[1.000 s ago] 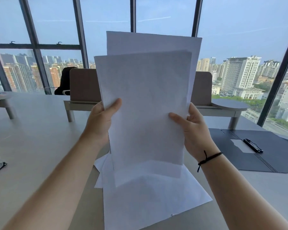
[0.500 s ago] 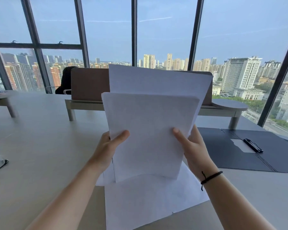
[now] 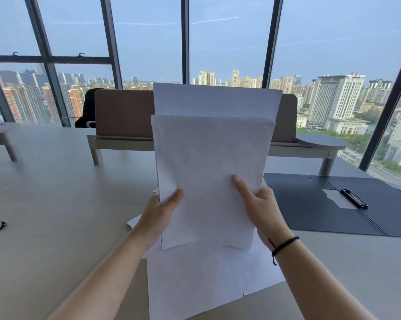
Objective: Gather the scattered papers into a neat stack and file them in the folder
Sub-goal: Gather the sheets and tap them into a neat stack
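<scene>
Standing upright between both hands, the papers (image 3: 210, 162) are gripped by left hand (image 3: 159, 212) and right hand (image 3: 261, 206).

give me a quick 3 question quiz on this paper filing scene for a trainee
1. True or false: the folder lies shut on the table.
2. Multiple choice: the held papers are gripped by A) the left hand only, B) the right hand only, C) both hands.
3. Fill in: the sheet behind the front one sticks out at its ___ edge.

Key: 1 false, it lies open with a black clip inside. 2 C. 3 top.
</scene>
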Demonstrator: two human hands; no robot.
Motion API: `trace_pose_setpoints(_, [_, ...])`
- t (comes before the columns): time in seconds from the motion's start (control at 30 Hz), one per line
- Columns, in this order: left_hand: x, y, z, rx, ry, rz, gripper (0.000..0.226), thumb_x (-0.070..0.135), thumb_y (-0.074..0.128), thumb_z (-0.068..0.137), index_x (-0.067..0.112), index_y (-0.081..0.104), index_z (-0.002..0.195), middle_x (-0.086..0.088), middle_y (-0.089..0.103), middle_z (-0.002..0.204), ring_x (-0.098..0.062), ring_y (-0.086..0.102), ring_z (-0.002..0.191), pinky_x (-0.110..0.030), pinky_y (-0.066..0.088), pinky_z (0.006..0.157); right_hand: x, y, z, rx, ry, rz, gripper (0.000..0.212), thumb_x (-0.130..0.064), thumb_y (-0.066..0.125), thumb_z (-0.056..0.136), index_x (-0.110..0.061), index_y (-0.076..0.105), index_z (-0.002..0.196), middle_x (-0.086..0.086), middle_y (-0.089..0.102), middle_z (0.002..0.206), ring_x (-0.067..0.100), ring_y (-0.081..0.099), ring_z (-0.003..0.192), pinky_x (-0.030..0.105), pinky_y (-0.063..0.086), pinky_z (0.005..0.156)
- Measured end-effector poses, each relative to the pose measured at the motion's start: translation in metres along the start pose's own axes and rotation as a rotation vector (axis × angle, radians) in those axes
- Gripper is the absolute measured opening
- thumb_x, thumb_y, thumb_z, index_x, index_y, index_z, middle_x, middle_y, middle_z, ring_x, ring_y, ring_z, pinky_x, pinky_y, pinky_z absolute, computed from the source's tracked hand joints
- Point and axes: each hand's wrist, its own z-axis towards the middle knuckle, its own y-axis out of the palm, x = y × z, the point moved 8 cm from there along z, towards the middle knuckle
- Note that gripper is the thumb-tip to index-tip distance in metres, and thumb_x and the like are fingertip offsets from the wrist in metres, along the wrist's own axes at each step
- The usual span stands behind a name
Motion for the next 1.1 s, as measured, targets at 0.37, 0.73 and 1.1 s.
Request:
trace_pose_setpoints(0.37, [-0.042, -0.065, 0.034, 0.198, -0.261, -0.447, 0.030, 0.041, 0.059, 0.096, 0.013, 0.072, 0.098, -0.001, 0.079, 0.085, -0.012, 0.073, 0.064, -0.029, 0.055, 0.068, 0.054, -0.052, 0.022, 0.125, 0.317, -0.564, 0.040, -0.049, 0.055, 0.098, -0.010, 0.064, 0.099, 0.007, 0.059, 0.097, 0.021, 0.058, 0.081, 0.032, 0.042, 0.075])
trace_pose_setpoints(0.73, [-0.086, -0.049, 0.033, -0.096, -0.356, -0.907, 0.064, 0.010, 0.100, 0.037, 0.012, 0.059, 0.087, 0.004, 0.054, 0.049, -0.008, 0.054, 0.037, -0.020, 0.046, 0.038, 0.091, -0.035, 0.013, 0.040, 0.554, -0.406, 0.097, -0.043, 0.081, 0.082, -0.015, 0.028, 0.158, 0.009, 0.068, 0.101, 0.023, 0.064, 0.066, 0.028, 0.044, 0.052])
trace_pose_setpoints(1.1, [-0.091, -0.053, 0.040, 0.073, -0.400, -0.863, 0.023, 0.023, 0.078, 0.068, 0.016, 0.060, 0.080, 0.005, 0.055, 0.048, -0.007, 0.049, 0.034, -0.018, 0.041, 0.036, 0.080, 0.016, -0.002, -0.540, 0.177, -1.446, 0.092, -0.087, 0.075, 0.043, -0.029, 0.054, 0.111, -0.014, 0.060, 0.101, 0.011, 0.050, 0.088, 0.034, 0.038, 0.092])
